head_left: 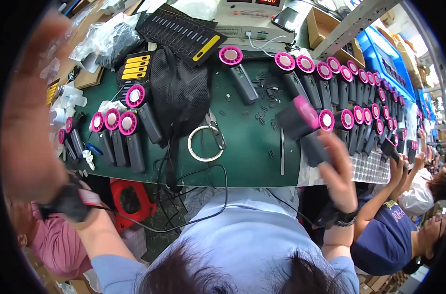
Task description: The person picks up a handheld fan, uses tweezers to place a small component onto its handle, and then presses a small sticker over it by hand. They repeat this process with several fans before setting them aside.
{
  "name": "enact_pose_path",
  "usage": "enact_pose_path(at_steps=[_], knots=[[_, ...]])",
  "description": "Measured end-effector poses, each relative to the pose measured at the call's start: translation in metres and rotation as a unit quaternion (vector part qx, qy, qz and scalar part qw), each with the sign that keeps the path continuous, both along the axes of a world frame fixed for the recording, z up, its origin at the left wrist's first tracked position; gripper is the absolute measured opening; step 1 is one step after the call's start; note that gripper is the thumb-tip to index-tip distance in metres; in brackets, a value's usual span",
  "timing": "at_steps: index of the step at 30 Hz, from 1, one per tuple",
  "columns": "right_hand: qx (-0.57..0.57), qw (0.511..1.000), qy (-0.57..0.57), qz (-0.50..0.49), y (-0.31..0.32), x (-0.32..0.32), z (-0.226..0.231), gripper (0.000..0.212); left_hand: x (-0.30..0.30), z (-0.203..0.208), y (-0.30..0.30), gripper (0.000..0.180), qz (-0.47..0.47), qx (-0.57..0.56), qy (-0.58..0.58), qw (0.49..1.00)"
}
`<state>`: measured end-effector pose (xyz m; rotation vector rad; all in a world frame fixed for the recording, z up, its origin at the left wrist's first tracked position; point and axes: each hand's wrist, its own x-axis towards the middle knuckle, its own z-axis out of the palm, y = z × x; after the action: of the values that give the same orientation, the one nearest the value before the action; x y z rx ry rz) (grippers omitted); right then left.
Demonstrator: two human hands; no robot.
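My right hand (339, 169) is closed round the handle of a hair dryer (308, 117) with a dark body and a pink ring. It is above the right part of the table, and motion smears it. My left hand (29, 122) is raised close to the camera at the far left, large and blurred. Its fingers are too smeared to read. On the green table (252, 164), another hair dryer (245, 83) lies alone, with small black pieces (268, 90) scattered beside it. Tweezers (282, 152) lie close to my right hand.
Rows of hair dryers (360, 115) fill the right side; a smaller group (127, 142) lies left. Scissors (215, 132), a pale ring (191, 147) and a black mesh bag (179, 88) occupy the middle. Cables cross the front edge. Co-workers sit on both sides; one hand (398, 169) holds a dark object.
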<state>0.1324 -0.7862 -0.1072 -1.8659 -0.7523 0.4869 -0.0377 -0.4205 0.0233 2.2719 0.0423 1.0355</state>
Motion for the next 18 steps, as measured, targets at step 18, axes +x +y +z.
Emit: enact_pose_path(at_steps=[18], knots=[[-0.036, 0.982, -0.17, 0.078, 0.057, -0.05, -0.114, 0.072, -0.015, -0.205, -0.076, 0.042, -0.11, 0.099, 0.369, 0.917]])
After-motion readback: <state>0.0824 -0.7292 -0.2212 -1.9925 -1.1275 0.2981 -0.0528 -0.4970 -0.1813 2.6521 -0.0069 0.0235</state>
